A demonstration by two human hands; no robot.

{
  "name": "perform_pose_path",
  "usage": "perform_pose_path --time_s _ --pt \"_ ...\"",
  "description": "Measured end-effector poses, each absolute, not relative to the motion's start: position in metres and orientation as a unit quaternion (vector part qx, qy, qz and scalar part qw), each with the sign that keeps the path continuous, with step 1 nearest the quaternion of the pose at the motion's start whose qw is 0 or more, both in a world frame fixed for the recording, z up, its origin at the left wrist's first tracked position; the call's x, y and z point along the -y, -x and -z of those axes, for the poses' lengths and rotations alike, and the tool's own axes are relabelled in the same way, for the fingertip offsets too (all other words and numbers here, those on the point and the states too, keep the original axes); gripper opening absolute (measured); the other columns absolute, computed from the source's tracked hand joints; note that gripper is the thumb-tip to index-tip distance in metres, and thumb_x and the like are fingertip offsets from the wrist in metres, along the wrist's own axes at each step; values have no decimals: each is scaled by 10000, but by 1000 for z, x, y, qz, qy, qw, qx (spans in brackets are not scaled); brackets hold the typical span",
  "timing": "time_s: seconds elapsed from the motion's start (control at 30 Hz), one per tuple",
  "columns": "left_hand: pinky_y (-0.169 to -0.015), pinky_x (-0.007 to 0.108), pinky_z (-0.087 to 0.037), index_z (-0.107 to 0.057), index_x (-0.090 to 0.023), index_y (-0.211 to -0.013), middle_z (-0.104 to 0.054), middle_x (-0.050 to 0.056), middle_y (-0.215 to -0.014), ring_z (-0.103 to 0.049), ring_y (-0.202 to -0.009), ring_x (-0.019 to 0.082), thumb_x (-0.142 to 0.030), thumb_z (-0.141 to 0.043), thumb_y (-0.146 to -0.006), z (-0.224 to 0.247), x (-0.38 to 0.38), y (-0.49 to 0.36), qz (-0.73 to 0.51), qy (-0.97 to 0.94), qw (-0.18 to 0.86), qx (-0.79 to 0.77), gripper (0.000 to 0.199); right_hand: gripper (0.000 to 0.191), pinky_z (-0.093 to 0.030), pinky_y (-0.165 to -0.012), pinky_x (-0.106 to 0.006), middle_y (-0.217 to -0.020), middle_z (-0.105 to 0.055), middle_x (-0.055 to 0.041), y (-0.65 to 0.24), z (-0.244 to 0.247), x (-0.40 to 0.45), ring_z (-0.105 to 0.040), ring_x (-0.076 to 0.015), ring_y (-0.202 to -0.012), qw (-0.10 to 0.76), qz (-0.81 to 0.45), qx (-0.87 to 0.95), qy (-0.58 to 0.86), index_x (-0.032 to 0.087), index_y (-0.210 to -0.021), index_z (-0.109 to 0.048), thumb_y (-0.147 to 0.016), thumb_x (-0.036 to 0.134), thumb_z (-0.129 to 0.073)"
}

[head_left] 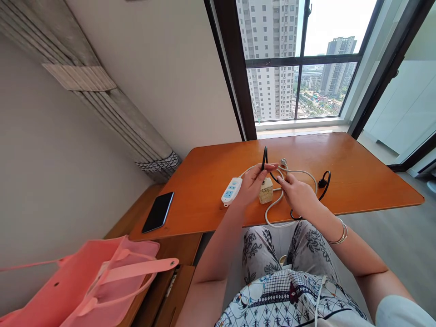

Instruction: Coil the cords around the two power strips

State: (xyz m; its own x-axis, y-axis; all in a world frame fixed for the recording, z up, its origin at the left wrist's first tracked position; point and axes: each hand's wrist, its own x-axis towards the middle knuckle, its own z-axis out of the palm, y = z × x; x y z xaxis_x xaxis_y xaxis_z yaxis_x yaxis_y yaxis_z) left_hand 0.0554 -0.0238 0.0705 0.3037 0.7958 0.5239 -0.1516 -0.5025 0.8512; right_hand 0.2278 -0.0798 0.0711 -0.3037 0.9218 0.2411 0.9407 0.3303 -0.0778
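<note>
My left hand (252,184) is closed around a black power cord (265,154), which makes a small upright loop above its fingers. My right hand (299,194) pinches the same cord a little to the right. Beyond the right hand, the cord's black plug (322,183) lies on the table. Just left of my left hand is a white power strip (231,190) with blue sockets. Its white cord (272,210) curls around under my hands, and a white plug (283,161) sits just past my fingertips. Between my wrists stands a beige cube-shaped block (265,191), partly covered.
The orange-brown wooden table (368,181) reaches to the window. A black phone (158,212) lies near its left edge. At lower left a pink bag (102,277) with straps rests on a wooden surface. A gathered curtain (136,122) hangs at the left wall.
</note>
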Motion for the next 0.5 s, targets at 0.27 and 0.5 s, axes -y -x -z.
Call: perform_pose_path --time_s 0.27,0.5 --pt "-873 362 -530 -701 -217 -1071 -745 97 -1030 -692 -946 224 -538 -446 -982 -80 37 -65 -474 -781 321 -249 419 160 -448 -650 -269 -1018 -690 -95 -229 -78 81 -668 -203 -848 319 15 834 450 192 -1086 -567 -953 151 -486" --pt "-744 337 -477 -669 -217 -1071 -664 66 -830 -607 -793 205 -514 -368 -1007 -75 38 -66 -430 -815 242 -302 428 304 -429 -643 -266 -852 -640 -6 -243 -87 82 -607 -165 -697 384 -166 782 462 224 -1081 -472 -842 202 -660"
